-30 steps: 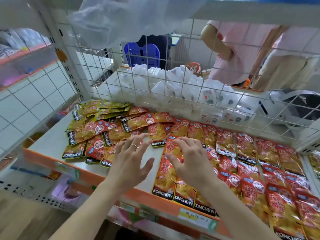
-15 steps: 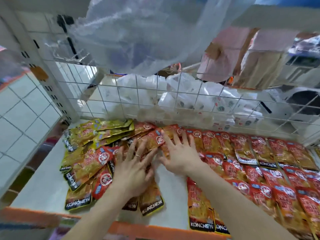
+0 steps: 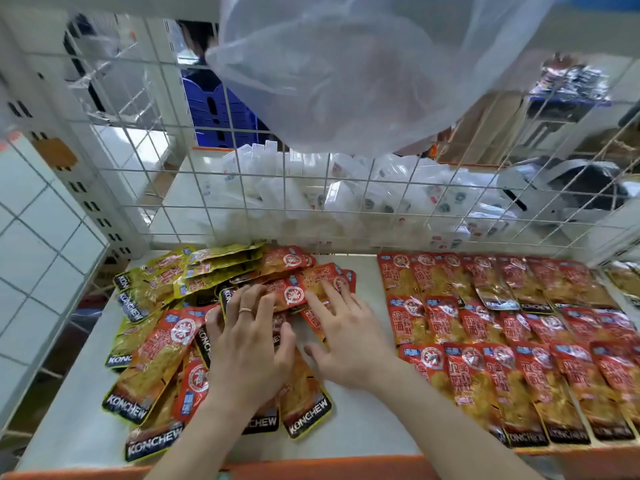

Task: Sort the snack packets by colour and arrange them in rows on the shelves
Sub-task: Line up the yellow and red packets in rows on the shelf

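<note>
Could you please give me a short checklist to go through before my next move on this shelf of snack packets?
1. Hands free: the left hand and right hand lie spread on the mixed pile, gripping nothing: ok.
2. Pile sorted by colour: yellow-green packets overlap red ones: not ok.
3. Red rows on the right lie neatly: ok.
4. Bare shelf shows between the pile and the rows: ok.
5. Colour of the packets under the hands: cannot tell.
</note>
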